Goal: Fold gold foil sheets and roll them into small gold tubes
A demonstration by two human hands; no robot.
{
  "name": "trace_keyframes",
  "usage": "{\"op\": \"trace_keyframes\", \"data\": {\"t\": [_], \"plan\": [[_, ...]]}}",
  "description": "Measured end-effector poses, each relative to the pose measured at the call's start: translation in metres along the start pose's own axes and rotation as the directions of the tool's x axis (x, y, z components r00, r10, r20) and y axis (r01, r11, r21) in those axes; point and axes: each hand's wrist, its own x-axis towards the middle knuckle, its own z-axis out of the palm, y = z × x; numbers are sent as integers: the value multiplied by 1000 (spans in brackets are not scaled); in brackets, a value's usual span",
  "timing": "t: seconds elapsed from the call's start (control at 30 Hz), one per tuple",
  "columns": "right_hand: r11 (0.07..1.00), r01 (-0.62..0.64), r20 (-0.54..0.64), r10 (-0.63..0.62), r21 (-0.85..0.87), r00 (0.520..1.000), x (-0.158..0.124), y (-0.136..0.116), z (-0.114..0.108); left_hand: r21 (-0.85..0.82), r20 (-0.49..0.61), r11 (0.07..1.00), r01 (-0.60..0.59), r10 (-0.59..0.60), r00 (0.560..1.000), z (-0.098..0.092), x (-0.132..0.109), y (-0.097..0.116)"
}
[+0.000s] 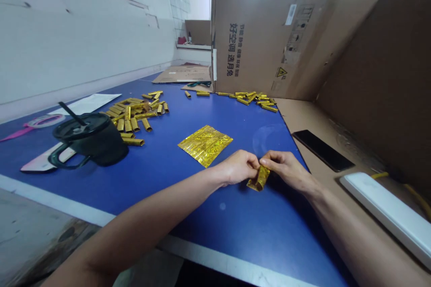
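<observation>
My left hand (238, 167) and my right hand (279, 167) meet above the blue table (141, 188), both pinching a piece of shiny gold foil (259, 180) that is partly rolled into a tube. A flat stack of gold foil sheets (204, 145) lies just beyond my left hand, not touched. Farther back, two loose heaps of rolled gold foil tubes lie on the table, one at the left (134, 114) and one at the far right (251, 97).
A dark tumbler with handle and straw (90, 140) stands left of the tubes. A black phone (322, 150) and a white power strip (387, 211) lie on cardboard (303, 114) at right, with a printed carton wall (256, 40) behind. Tape and white paper lie far left.
</observation>
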Motion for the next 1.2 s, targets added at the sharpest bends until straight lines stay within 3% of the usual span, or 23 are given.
{"op": "trace_keyframes", "data": {"t": [0.13,0.23,0.37,0.5,0.77,0.97,1.2], "plan": [[987,-25,-5,26,159,1000,0,0,4,57,-55,998,-15,19,998,1,0,0],[981,-2,-90,20,193,996,-1,-1,4,-7,-61,998,62,-62,996,3,-2,7],[979,5,-179,32,205,983,-2,-5,4,-203,68,959,199,-189,980,6,-7,16],[973,41,-238,15,228,971,-2,-5,5,-286,162,923,256,-217,963,7,-7,16],[954,79,-238,-9,288,971,-2,0,10,-196,30,961,195,-193,981,10,-7,15],[935,44,-234,42,351,971,0,0,12,-5,-39,1000,21,-21,999,13,-11,11],[903,102,-300,31,418,953,-2,-4,14,68,-86,996,-53,59,995,12,-14,12]]}}
